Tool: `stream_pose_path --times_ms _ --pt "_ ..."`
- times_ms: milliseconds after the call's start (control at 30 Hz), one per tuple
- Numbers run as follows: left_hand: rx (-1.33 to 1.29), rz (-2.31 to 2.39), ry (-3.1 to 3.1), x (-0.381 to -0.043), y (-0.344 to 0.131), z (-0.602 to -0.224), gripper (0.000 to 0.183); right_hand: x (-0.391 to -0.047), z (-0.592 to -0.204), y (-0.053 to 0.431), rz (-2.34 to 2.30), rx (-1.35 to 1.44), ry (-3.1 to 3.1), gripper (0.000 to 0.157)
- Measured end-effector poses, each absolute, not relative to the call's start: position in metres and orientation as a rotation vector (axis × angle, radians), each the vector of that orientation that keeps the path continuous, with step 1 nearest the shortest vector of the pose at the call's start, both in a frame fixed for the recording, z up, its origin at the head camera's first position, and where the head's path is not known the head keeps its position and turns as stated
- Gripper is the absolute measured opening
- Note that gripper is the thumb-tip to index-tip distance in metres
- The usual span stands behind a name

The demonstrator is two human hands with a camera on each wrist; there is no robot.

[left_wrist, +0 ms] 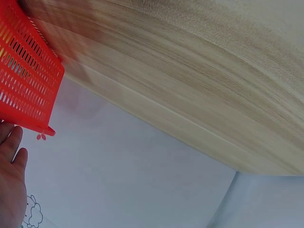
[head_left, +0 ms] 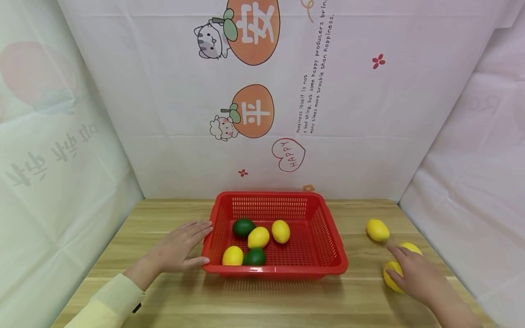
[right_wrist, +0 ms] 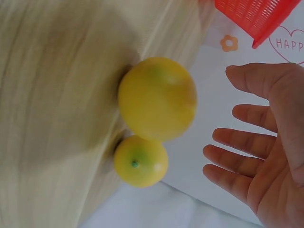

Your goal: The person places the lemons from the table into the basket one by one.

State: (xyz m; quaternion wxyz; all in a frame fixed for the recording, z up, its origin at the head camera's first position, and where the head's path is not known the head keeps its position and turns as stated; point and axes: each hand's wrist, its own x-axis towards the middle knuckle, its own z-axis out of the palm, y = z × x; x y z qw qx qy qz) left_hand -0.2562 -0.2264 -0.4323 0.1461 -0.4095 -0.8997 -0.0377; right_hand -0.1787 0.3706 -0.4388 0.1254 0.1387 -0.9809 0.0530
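Note:
A red plastic basket (head_left: pixel 283 269) holds three lemons, one of them the lemon (head_left: pixel 280 231) furthest right, and two dark green oval fruits (head_left: pixel 244 227). My left hand (head_left: pixel 176 249) touches the basket's left rim with extended fingers; the left wrist view shows those fingertips under the rim (left_wrist: pixel 28 124). On the right, three loose lemons lie on the table: a far lemon (head_left: pixel 377 230), a partly covered lemon (head_left: pixel 411 248) and a near lemon (head_left: pixel 391 280). Over the latter two hovers my right hand (head_left: pixel 424 280), its fingers spread apart from the lemons (right_wrist: pixel 156 97) in the right wrist view.
The wooden table (head_left: pixel 283 310) ends at a white printed cloth (head_left: pixel 348 164) hanging behind it. More white cloth stands at the left side (head_left: pixel 82 205) and the right side (head_left: pixel 471 196). A small dark object (head_left: pixel 137 308) shows beside the left sleeve.

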Motion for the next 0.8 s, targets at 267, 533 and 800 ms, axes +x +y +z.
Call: stream_pose_path --times_ms 267,533,800 --pt "-1.182 -0.102 -2.609 -0.255 -0.226 -0.431 0.08 -0.177 -0.448 0.373 0.194 0.336 -2.981 0.059" --pt "-1.165 -0.101 -2.618 -0.253 -0.226 -0.429 0.08 -0.18 -0.457 0.377 0.17 0.312 -3.0 0.06" --pt "-1.161 -0.084 -2.631 -0.253 -0.225 -0.428 0.08 -0.179 -0.466 0.379 0.213 0.307 -2.961 0.059"
